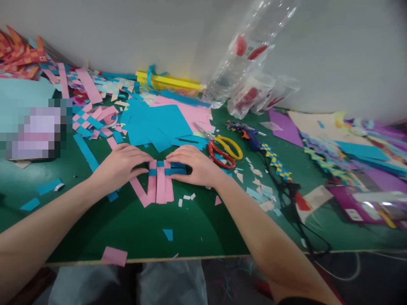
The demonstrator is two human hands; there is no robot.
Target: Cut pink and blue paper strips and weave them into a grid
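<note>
A small weave of pink and blue paper strips (pixel 160 182) lies on the green table in front of me, its pink ends pointing toward me and blue ends sticking out to the right. My left hand (pixel 125 163) pinches the weave's left edge between thumb and fingers. At its right side, my right hand (pixel 193 165) has fingers on the top edge and the thumb by the blue ends. A loose pink strip (pixel 139 192) slants beside the weave, and a long blue strip (pixel 87 152) runs partly under my left forearm.
Scissors with red and yellow handles (pixel 224 150) lie right of my hands, near a glue gun (pixel 249 134) with its cord. Blue paper sheets (pixel 159 120) are spread behind. Plastic bottles (pixel 241 55) and cups lean at the wall. Paper scraps (pixel 259 186) litter the green table (pixel 203 228).
</note>
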